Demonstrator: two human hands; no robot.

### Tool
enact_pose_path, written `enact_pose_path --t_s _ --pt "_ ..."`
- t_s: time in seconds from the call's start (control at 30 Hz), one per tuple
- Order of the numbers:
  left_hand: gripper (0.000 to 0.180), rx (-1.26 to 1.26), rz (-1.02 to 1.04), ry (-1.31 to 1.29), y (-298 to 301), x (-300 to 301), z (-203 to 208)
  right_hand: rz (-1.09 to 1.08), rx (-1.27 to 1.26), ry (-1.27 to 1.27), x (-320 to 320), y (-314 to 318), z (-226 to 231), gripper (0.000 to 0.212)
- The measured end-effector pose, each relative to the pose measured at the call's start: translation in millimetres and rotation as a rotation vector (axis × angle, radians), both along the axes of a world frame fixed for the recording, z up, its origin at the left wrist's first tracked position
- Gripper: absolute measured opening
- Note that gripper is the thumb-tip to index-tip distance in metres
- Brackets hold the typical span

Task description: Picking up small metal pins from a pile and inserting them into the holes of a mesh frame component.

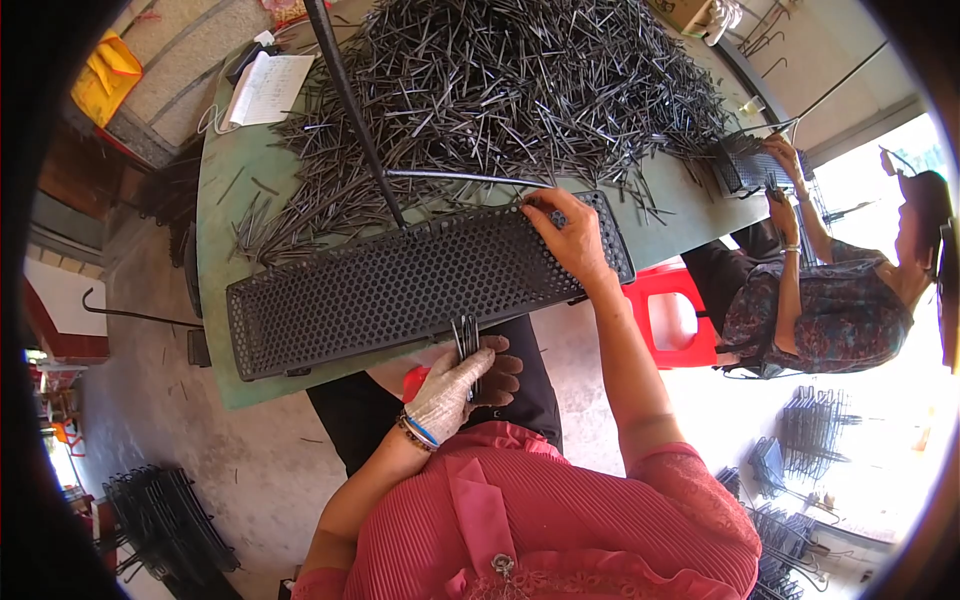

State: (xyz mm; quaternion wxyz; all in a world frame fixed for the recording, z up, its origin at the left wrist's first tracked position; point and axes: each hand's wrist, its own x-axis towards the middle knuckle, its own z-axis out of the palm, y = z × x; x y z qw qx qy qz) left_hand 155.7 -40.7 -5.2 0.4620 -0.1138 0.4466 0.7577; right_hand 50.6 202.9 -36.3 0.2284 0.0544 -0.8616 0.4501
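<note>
A long black perforated tray (390, 285) lies tilted across the near edge of the table, its round holes in close rows. My right hand (572, 240), bare, rests at its far right edge, thumb and fingers pinched together; whatever is between the fingertips is too small to make out. Below the tray's near edge, my left hand (450, 388) in a worn pale glove grips a bundle of thin dark strips (467, 340), which point up toward the tray. Behind the tray, a black metal rod (350, 105) slants up out of view, and a second rod (460, 178) runs rightward.
A large heap of dark strips (520, 90) covers much of the green table (232, 190). An open notebook (270, 88) lies far left. At right, a co-worker (820, 300) handles another black tray (742, 168). A red stool (672, 318) and stacked black racks (165, 525) stand around.
</note>
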Motion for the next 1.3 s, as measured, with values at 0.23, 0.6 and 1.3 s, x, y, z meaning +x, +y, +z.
enact_pose_path --t_s 0.23,0.6,1.3 --pt "0.027 -0.004 0.024 -0.018 0 0 2 0.02 -0.001 0.033 1 -1 2 0.018" --pt "0.028 0.029 0.035 -0.023 -1 1 -4 -0.018 -0.037 0.017 1 -2 3 0.019" --pt "0.028 0.139 0.117 -0.036 -4 -8 -12 -0.21 -0.135 0.081 -2 -7 -4 0.03"
